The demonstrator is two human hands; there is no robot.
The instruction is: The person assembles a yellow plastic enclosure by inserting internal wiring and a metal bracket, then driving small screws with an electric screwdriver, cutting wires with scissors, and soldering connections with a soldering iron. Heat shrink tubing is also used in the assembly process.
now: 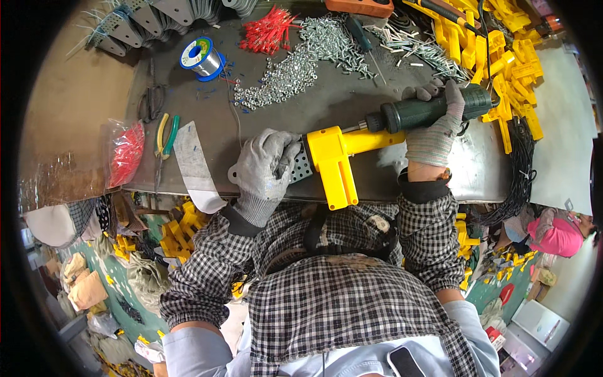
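A grey glove covers my left hand (pixel 267 164), closed on a perforated metal plate (pixel 301 166) that sticks out from a yellow plastic housing (pixel 333 166). The housing has a long yellow handle stretching to the right. Wrapped around a dark green electric screwdriver (pixel 402 117) is my right hand (pixel 436 129), in a grey glove with a striped cuff. The screwdriver lies level above the yellow handle, its bit pointing left at the housing. Where exactly the bit's tip rests, I cannot tell.
Beyond my hands lie nuts (pixel 276 81), screws (pixel 333 44), red-sleeved parts (pixel 267 30) and a solder spool (pixel 203 58). Pliers (pixel 164 141) and a bag of red parts (pixel 127 151) are left; yellow housings (pixel 512 69) and black cables (pixel 521 157) right. Another person (pixel 556 234) sits far right.
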